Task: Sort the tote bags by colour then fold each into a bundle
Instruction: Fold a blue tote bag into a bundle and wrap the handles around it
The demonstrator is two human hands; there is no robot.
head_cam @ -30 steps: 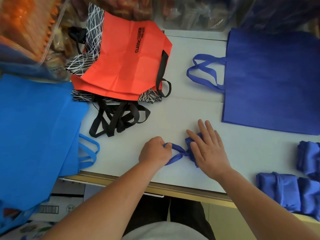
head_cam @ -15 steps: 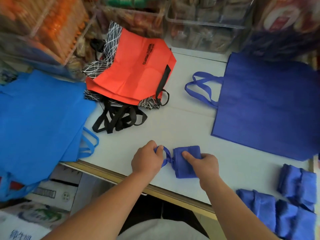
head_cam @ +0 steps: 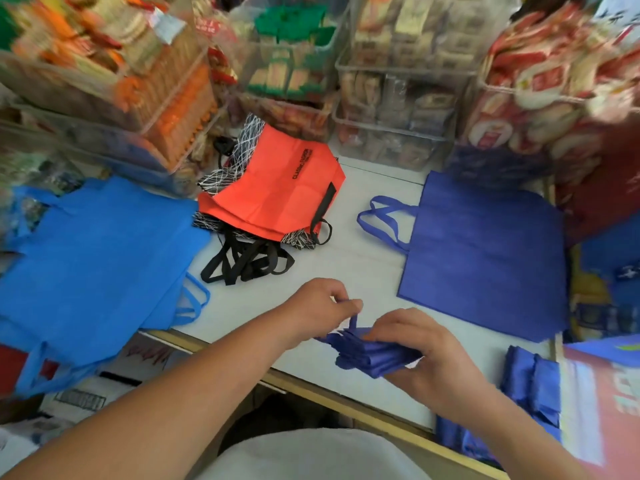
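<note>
At the near edge of the table (head_cam: 349, 268), the fingertips (head_cam: 346, 304) of the left hand (head_cam: 318, 306) are pinching a thin navy strap (head_cam: 353, 321), which is running up from the bundle (head_cam: 367, 356). The right hand (head_cam: 427, 351) is gripping that bundle, thumb on top and fingers curled underneath, so its palm is hiding the bundle's right end. Whether the bundle is touching the tabletop I cannot tell.

Beyond the bundle and to its right, a navy bag (head_cam: 485, 251) is lying flat, its handles pointing left. Straight beyond the bundle, orange bags (head_cam: 277, 195) are sitting on a patterned bag (head_cam: 216, 178), with black handles (head_cam: 246, 261) spilling toward the bundle. Left of the bundle, light blue bags (head_cam: 97, 258) are hanging over the table's edge. Right of the bundle, finished bundles (head_cam: 533, 379) are lying close together, partly covered by the right forearm. Far beyond the bundle, clear bins (head_cam: 391, 98) of packaged snacks are lining the table's back, blurred.
</note>
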